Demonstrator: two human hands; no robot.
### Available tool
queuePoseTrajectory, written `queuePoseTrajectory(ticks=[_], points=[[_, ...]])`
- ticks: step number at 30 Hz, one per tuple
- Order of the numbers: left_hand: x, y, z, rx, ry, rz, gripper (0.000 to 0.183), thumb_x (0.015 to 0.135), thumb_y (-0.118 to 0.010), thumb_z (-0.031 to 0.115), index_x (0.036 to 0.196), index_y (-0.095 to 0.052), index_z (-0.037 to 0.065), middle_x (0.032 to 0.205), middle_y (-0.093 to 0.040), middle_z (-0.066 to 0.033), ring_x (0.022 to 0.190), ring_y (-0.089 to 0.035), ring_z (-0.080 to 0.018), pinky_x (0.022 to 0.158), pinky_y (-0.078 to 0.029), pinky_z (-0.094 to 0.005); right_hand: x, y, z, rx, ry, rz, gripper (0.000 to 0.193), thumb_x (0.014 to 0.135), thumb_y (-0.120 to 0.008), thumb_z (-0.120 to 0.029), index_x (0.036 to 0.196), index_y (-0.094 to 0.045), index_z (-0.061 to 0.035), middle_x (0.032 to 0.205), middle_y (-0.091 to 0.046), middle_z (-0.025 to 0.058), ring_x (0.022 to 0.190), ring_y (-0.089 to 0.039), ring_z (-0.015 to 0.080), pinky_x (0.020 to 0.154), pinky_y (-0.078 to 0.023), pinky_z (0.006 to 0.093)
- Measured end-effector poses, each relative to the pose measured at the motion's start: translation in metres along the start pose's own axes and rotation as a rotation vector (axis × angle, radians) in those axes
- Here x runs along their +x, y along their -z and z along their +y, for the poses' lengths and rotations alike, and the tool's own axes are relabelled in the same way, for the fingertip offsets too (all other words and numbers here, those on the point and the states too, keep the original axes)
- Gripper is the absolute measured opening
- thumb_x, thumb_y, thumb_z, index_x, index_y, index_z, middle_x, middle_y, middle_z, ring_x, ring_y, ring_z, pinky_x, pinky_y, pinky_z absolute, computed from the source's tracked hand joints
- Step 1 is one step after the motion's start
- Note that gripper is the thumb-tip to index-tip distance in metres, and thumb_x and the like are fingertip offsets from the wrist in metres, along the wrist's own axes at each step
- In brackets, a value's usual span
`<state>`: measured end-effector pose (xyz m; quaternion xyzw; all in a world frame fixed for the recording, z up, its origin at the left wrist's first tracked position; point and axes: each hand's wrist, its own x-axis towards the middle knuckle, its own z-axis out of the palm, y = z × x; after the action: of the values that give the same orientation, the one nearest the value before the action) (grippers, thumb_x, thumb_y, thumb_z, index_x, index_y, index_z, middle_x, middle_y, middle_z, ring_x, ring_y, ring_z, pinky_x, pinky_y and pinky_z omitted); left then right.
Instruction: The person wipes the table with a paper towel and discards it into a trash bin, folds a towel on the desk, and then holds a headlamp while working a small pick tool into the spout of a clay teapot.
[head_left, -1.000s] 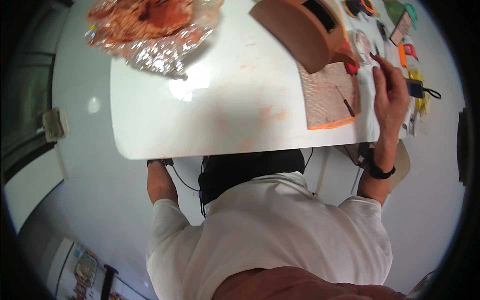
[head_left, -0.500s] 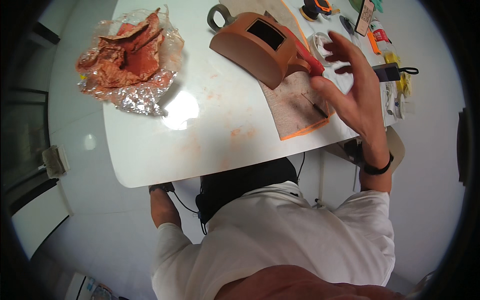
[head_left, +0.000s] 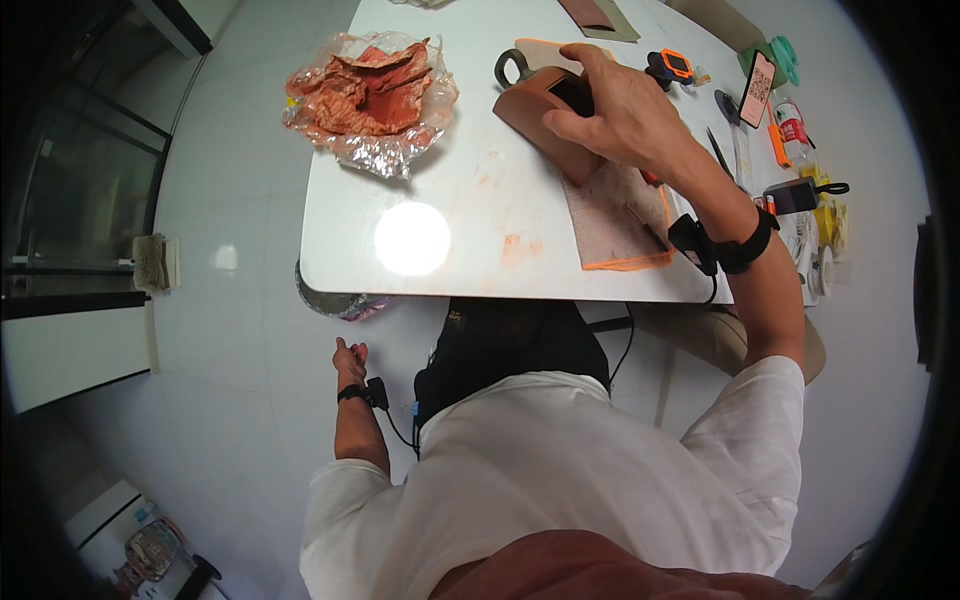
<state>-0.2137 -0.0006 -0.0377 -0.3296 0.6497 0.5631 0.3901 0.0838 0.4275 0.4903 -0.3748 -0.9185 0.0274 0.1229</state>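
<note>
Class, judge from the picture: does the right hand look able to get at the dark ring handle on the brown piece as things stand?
Probably yes: the open right hand is over the brown piece, and the ring handle juts from its left end, uncovered, with nothing seen in the way.

A smooth brown vessel (head_left: 535,113) lies slantwise across the left edge of an orange-trimmed cloth (head_left: 608,225) on the worktop (head_left: 465,200). Its greyish ring handle (head_left: 503,80) points upper left; a dark rectangular patch (head_left: 570,97) shows partly; its right end is hidden.
</note>
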Motion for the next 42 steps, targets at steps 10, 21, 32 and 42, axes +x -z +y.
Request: queuePoseTrajectory(ticks=[10, 21, 32, 42], points=[[-0.021, 0.049, -0.032, -0.004, 0.009, -0.026, 0.047, 0.104, -0.054, 0.044, 0.121, -0.051, 0.0, 0.095, -0.061, -0.0113, 0.068, -0.067, -0.0241, 0.059, -0.064, -0.0319, 0.041, 0.058, -0.014, -0.036, -0.125, -0.025, 0.083, 0.077, -0.069, -0.046, 0.133, -0.051, 0.0111, 0.118, -0.066, 0.0327, 0.11, -0.066, 0.043, 0.09, -0.054, 0.0446], [-0.057, 0.064, -0.039, -0.058, 0.045, -0.021, 0.047, 0.105, -0.054, 0.043, 0.117, -0.052, -0.002, 0.089, -0.061, -0.0112, 0.068, -0.066, -0.0232, 0.06, -0.064, -0.0316, 0.13, 0.02, 0.0, -0.075, -0.008, -0.034, 0.07, 0.074, -0.072, -0.043, 0.122, -0.062, 0.006, 0.109, -0.07, 0.0307, 0.104, -0.068, 0.0429, 0.088, -0.055, 0.045], [-0.068, 0.092, -0.041, -0.004, 0.047, 0.061, 0.048, 0.105, -0.052, 0.046, 0.118, -0.052, 0.0, 0.091, -0.062, -0.0106, 0.069, -0.067, -0.0231, 0.058, -0.064, -0.0305, 0.155, 0.005, 0.022, 0.033, 0.101, -0.167, 0.074, 0.078, -0.072, -0.03, 0.142, -0.047, -0.0017, 0.122, -0.067, 0.0264, 0.114, -0.064, 0.0398, 0.097, -0.052, 0.0429], [-0.063, 0.048, -0.053, -0.011, 0.042, -0.022, 0.045, 0.106, -0.052, 0.041, 0.123, -0.051, 0.0, 0.093, -0.062, -0.0105, 0.073, -0.068, -0.0243, 0.062, -0.063, -0.0315, 0.153, 0.01, 0.076, 0.005, 0.2, 0.064, 0.072, 0.078, -0.072, -0.036, 0.136, -0.056, 0.0034, 0.122, -0.067, 0.0286, 0.114, -0.065, 0.0416, 0.095, -0.053, 0.0445]])
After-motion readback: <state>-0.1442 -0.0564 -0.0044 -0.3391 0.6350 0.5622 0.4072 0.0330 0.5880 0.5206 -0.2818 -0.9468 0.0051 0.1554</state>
